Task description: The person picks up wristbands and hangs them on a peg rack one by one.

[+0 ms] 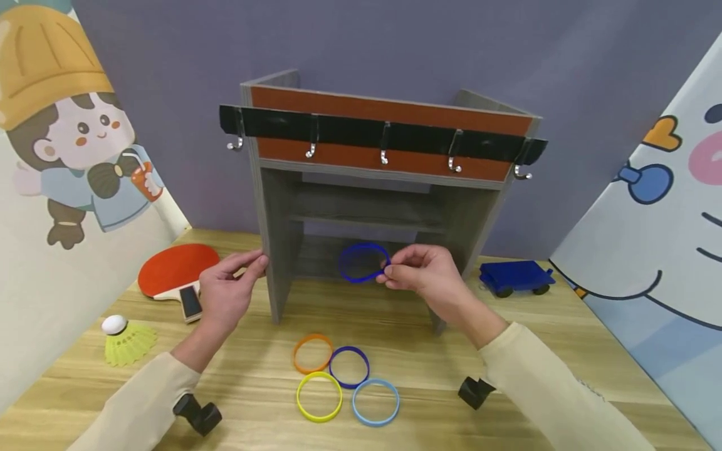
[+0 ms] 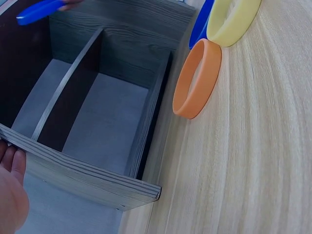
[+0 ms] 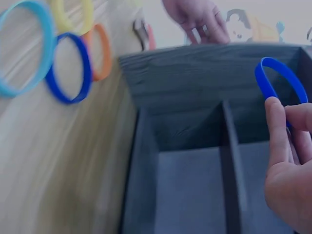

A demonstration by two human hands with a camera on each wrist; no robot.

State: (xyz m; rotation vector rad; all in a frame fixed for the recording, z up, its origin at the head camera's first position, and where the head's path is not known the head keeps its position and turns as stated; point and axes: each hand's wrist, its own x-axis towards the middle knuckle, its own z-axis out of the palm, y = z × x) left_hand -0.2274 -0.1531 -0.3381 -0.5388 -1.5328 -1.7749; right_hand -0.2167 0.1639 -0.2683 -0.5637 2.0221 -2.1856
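Between thumb and fingers, my right hand (image 1: 425, 272) pinches a blue silicone wristband (image 1: 365, 263) in front of the grey shelf unit's lower opening. In the right wrist view the wristband (image 3: 280, 73) hangs as a loop off the fingertips. My left hand (image 1: 228, 288) touches the outer face of the shelf unit's left side panel (image 1: 276, 244), fingers fairly straight. The left wrist view shows its fingertips (image 2: 18, 163) at that panel's edge. On the table in front lie an orange wristband (image 1: 313, 353), a dark blue one (image 1: 350, 367), a yellow one (image 1: 319, 396) and a light blue one (image 1: 375, 402).
A black rail (image 1: 350, 129) with several silver hooks crosses the unit's orange top board (image 1: 389, 106). To the left lie a red table tennis paddle (image 1: 177, 269) and a yellow shuttlecock (image 1: 128, 341). A blue toy cart (image 1: 514, 277) stands at the right.
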